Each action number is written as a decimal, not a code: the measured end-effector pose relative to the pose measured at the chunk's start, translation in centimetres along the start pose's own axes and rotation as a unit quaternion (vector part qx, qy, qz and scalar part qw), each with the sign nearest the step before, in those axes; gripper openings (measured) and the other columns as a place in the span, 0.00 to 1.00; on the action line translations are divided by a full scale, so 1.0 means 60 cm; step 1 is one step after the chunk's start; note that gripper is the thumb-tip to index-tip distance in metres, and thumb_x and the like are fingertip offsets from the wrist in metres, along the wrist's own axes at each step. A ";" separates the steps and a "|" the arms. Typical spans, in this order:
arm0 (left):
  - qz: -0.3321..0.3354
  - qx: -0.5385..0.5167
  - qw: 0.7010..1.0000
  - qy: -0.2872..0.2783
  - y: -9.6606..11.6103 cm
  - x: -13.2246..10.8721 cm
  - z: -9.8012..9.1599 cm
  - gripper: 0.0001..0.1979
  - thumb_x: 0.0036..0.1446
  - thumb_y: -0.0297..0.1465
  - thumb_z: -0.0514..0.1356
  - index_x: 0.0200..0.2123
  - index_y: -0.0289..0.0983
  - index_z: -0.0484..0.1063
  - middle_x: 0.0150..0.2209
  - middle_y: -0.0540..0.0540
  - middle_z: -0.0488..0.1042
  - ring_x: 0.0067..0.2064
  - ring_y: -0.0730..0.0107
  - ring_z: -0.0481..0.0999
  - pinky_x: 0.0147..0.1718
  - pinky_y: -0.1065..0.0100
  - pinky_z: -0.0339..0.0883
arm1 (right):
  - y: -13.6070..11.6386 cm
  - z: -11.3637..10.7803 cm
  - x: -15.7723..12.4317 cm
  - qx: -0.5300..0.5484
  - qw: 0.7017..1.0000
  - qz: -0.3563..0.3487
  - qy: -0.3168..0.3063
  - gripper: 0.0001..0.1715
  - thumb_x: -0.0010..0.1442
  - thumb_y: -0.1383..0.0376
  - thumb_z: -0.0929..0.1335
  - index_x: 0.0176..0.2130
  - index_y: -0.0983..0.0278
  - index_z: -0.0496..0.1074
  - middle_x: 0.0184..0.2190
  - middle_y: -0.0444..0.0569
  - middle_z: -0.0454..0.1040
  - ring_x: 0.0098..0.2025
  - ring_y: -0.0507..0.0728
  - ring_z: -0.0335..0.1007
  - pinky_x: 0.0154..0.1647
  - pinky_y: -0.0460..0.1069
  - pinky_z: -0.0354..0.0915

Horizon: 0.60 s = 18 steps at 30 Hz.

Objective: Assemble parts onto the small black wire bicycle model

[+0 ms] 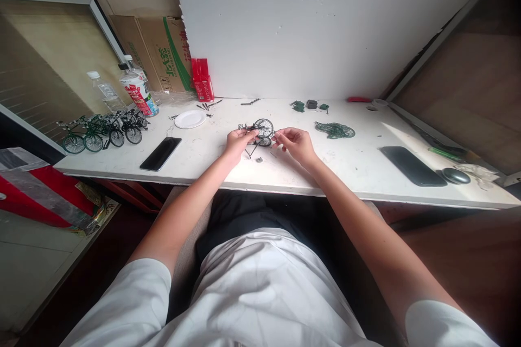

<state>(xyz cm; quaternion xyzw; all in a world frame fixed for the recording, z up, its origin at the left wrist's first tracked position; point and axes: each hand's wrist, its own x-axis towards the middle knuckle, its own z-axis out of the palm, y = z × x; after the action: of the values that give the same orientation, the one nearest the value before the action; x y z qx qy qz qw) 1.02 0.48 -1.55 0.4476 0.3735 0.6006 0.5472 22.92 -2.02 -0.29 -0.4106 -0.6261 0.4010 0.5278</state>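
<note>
A: White foam board (325,27) backs the whole far side, and the long white counter (309,176) runs left to right under it. What sits at the edges?

B: A cardboard box (163,49) leans far left. Below it, finished model bicycles (101,130) stand in a row right at the left edge, probably parked clear of the working middle. A black phone (160,153) lies near left, and a dark flat case (413,165) near right.

A: And the hands?

B: Both meet at mid-counter, over bare surface with open room on each side. The left hand (240,141) curls its fingers closed on the left end of a small model bicycle (260,133), which seems to steady it just above the counter. The right hand (297,143) is pinched at the bicycle's right side. I cannot tell whether it grips the bicycle itself or some tiny part.

A: Smaller things?

B: A paper plate (190,119) far left of the hands, a green parts heap (335,130) to the right, and loose screws (259,160) just near of the bicycle, within easy reach.
</note>
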 end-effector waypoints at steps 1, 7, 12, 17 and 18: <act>-0.001 -0.001 1.000 0.000 0.000 0.000 0.000 0.17 0.48 0.36 0.81 0.38 0.34 0.84 0.39 0.42 0.86 0.39 0.68 0.82 0.47 0.64 0.74 | -0.003 0.000 0.001 0.020 1.000 0.010 0.005 0.35 0.54 0.35 0.81 0.40 0.62 0.82 0.40 0.56 0.87 0.37 0.60 0.84 0.27 0.49 0.71; -0.001 0.008 1.000 -0.007 0.000 0.000 -0.001 0.17 0.49 0.36 0.80 0.39 0.34 0.84 0.39 0.43 0.86 0.39 0.68 0.82 0.47 0.64 0.73 | 0.001 0.006 -0.002 0.015 0.999 0.020 -0.021 0.35 0.52 0.35 0.82 0.39 0.62 0.82 0.39 0.55 0.87 0.35 0.59 0.83 0.25 0.49 0.70; -0.002 0.007 1.000 -0.006 -0.001 0.000 -0.001 0.18 0.48 0.36 0.81 0.38 0.34 0.84 0.39 0.42 0.86 0.40 0.67 0.82 0.49 0.63 0.74 | 0.013 0.014 -0.009 -0.066 0.997 -0.026 -0.035 0.34 0.60 0.34 0.76 0.38 0.61 0.80 0.40 0.56 0.86 0.35 0.61 0.82 0.24 0.51 0.71; -0.001 0.013 1.000 -0.009 -0.004 0.003 -0.002 0.19 0.47 0.37 0.81 0.39 0.34 0.84 0.40 0.42 0.86 0.40 0.66 0.82 0.50 0.62 0.75 | 0.020 0.015 -0.009 -0.098 0.993 -0.067 -0.026 0.30 0.62 0.38 0.77 0.38 0.61 0.82 0.38 0.55 0.86 0.34 0.61 0.82 0.37 0.56 0.76; 0.000 0.014 1.000 -0.010 -0.004 0.003 -0.002 0.19 0.47 0.37 0.81 0.39 0.35 0.84 0.40 0.42 0.86 0.41 0.66 0.83 0.50 0.62 0.75 | 0.021 0.014 -0.008 -0.097 0.993 -0.070 -0.024 0.29 0.61 0.39 0.78 0.39 0.61 0.83 0.38 0.55 0.86 0.34 0.61 0.82 0.38 0.56 0.77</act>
<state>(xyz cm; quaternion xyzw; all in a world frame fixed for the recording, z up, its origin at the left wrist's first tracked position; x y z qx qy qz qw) 0.98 0.70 -1.82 0.4613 0.3763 0.5908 0.5446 22.25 -2.09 -1.75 -0.4058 -0.7015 0.3099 0.4972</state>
